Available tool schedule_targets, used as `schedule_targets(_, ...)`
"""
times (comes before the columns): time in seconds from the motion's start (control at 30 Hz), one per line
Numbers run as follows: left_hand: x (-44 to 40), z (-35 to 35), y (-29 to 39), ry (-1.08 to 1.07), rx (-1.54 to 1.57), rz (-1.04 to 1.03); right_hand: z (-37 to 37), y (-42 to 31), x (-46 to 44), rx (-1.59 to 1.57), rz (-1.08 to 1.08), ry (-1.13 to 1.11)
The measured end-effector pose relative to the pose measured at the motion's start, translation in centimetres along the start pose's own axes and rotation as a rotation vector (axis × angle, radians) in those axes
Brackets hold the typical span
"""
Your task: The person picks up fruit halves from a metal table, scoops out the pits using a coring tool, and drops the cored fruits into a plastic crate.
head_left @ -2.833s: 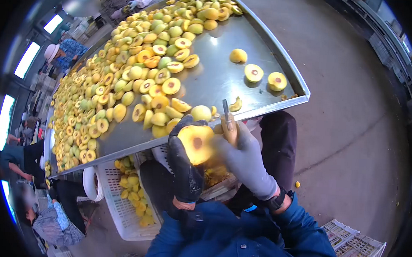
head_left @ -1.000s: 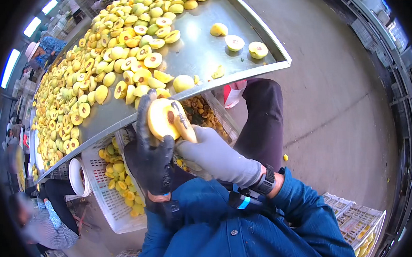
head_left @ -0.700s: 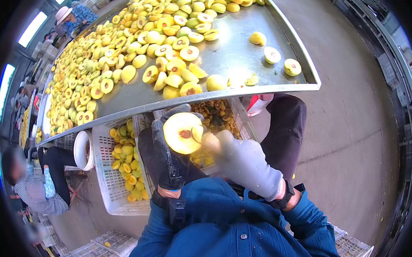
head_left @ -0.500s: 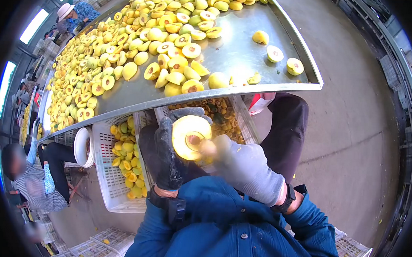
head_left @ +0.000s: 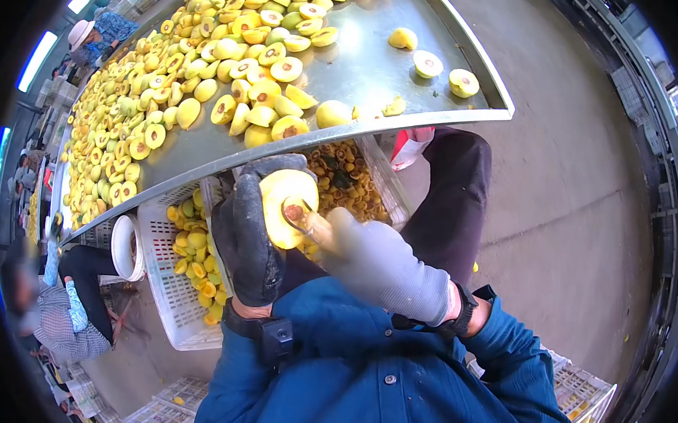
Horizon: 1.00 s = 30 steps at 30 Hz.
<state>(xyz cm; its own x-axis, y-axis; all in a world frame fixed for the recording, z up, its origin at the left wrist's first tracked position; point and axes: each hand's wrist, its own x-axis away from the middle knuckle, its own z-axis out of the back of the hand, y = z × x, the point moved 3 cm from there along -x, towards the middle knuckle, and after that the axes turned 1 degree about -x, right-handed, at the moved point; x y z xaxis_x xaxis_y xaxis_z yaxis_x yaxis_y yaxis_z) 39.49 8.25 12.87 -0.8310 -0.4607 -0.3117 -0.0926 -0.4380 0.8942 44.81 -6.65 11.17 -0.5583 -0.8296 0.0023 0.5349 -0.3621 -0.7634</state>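
In my left hand (head_left: 248, 241), which wears a dark glove, sits a yellow peach half (head_left: 281, 190), cut face turned up and to the right. Its brown pit is at the centre of the flesh. My right hand (head_left: 378, 265), in a grey glove, is closed around the wooden handle of a pitting tool (head_left: 320, 229). The tool's curved metal end touches the flesh around the pit. Both hands are in front of my body, just below the metal table's near edge. My right fingertips are partly blurred.
A metal table (head_left: 345, 68) with a raised rim bears a heap of peach halves (head_left: 170, 91). Below it stand a white crate (head_left: 161, 298) of yellow halves and another crate (head_left: 384, 176) holding brown-yellow scraps. A white bucket (head_left: 128, 248) and a seated person (head_left: 66, 313) are at left.
The pitting tool's metal end, blurred before, now shows at the pit's edge. Both hands and the peach half appear slightly further left, as the whole view has shifted.
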Motion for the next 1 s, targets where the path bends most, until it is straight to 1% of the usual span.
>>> schedule_targets(0.07, -0.1, -0.4, 0.8, 0.049, 0.066, 0.033, 1.1, -0.6, 0.0, -0.122, -0.073, -0.04)
schedule_targets(0.2, -0.1, -1.0, 2.1, 0.147, 0.188, 0.103, 1.2, -0.5, 0.0, -0.079, -0.074, -0.003)
schedule_targets(0.27, -0.2, -0.9, 2.0, 0.152, 0.103, 0.101, 1.0, 0.0, 0.0, -0.016, -0.036, 0.035)
schedule_targets(0.37, -0.1, -1.2, 1.5, 0.119, 0.062, 0.041, 1.0, 0.4, -0.3, -0.174, -0.081, -0.079)
schedule_targets(0.47, 0.4, -1.7, 0.0, 0.073, 0.058, -0.05, 1.0, 0.5, -0.2, -0.453, -0.037, -0.072)
schedule_targets(0.53, 0.6, -1.9, -0.9, 0.067, 0.143, -0.032, 1.9, 0.0, -0.1, -0.598, -0.178, -0.218)
schedule_targets(0.57, 0.6, -2.2, -1.3, 0.074, 0.231, 0.018, 2.2, -0.2, 0.0, -0.673, -0.251, -0.289)
schedule_targets(0.67, 0.6, -2.2, -1.3, 0.083, 0.286, 0.075, 2.3, -0.2, 0.4, -0.15, -0.05, -0.047)
schedule_targets(0.77, 0.9, -1.7, -1.0, 0.113, 0.264, 0.06, 2.5, -0.4, 0.8, 0.039, -0.027, 0.039)
schedule_targets(0.87, 1.1, -1.2, -0.4, 0.147, 0.168, 0.026, 1.8, -0.5, 0.8, 0.11, 0.047, 0.05)
schedule_targets(0.93, 1.5, -0.8, 0.1, 0.175, -0.061, -0.088, 1.4, -0.4, 0.8, 0.151, 0.06, 0.105)
schedule_targets(0.97, 1.7, -0.4, 0.0, 0.199, -0.232, -0.176, 1.3, -0.4, 0.8, 0.173, 0.064, 0.134)
schedule_targets(1.0, 1.9, -0.2, 0.3, 0.217, -0.508, -0.334, 1.3, -0.5, 0.8, 0.168, 0.071, 0.145)
